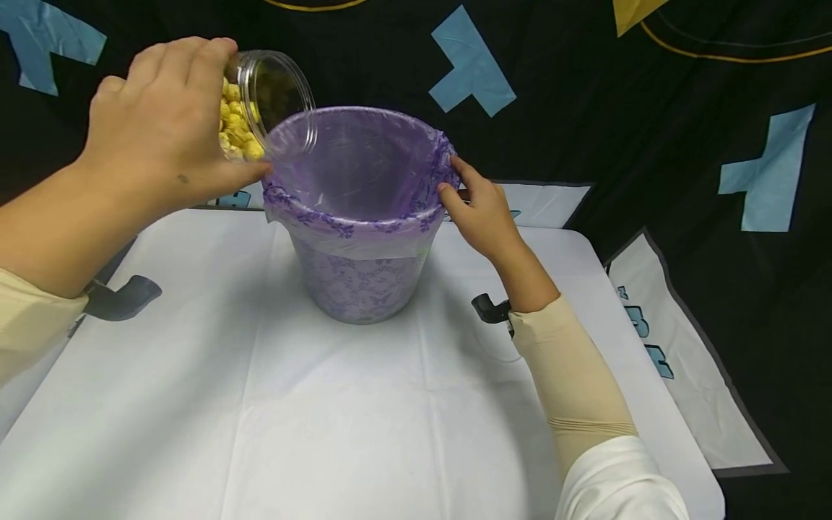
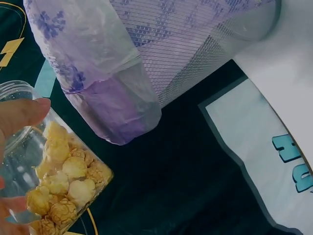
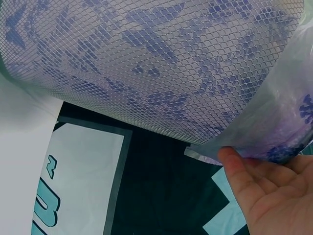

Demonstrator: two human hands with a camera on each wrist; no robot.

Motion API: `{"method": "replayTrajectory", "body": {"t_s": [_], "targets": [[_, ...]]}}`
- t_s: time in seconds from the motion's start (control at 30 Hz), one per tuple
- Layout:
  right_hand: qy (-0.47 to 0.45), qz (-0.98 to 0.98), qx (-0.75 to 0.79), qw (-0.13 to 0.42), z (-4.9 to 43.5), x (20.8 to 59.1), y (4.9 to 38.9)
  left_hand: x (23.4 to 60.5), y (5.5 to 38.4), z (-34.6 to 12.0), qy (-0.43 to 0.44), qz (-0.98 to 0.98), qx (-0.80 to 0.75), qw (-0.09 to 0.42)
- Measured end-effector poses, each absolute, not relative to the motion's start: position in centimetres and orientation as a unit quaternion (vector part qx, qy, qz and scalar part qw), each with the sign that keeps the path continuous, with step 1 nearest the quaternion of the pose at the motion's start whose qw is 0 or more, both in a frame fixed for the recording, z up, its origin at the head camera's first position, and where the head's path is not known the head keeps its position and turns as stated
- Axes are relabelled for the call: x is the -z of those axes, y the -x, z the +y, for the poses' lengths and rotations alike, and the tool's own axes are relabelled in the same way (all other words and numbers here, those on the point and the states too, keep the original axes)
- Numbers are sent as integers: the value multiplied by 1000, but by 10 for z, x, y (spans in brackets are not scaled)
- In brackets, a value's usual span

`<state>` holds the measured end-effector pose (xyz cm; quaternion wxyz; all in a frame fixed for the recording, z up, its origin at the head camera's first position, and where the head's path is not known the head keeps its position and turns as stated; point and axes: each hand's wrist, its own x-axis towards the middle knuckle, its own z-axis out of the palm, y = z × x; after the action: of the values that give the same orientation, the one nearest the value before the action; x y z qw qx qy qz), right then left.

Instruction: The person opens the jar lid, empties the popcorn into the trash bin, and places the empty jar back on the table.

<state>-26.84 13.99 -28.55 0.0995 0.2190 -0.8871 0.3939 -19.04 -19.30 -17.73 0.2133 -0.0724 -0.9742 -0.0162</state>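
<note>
A clear plastic jar (image 1: 276, 94) of yellow popcorn (image 1: 235, 123) is gripped in my left hand (image 1: 165, 123), tilted on its side with its mouth toward the bin. In the left wrist view the popcorn (image 2: 63, 181) lies against the jar's lower part, below my thumb (image 2: 29, 113). The mesh waste bin (image 1: 364, 278) stands upright, lined with a purple flowered bag (image 1: 364, 166) folded over its rim. My right hand (image 1: 481, 209) holds the rim's right side, fingers and thumb on the bag. In the right wrist view, the right hand (image 3: 274, 191) pinches the folded edge.
The bin stands on a table with a white cloth (image 1: 338, 433). Behind hangs a black backdrop with light blue tape pieces (image 1: 471, 65). Printed white panels (image 1: 689, 361) lie beyond the table's right edge. Dark wrist mounts (image 1: 123, 297) stick out below each hand.
</note>
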Motion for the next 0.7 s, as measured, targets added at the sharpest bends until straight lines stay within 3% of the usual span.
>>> {"method": "replayTrajectory", "body": {"t_s": [0.7], "targets": [[-223, -879, -411, 92, 134, 285, 268, 177, 207, -172, 167, -935, -122, 287]]}}
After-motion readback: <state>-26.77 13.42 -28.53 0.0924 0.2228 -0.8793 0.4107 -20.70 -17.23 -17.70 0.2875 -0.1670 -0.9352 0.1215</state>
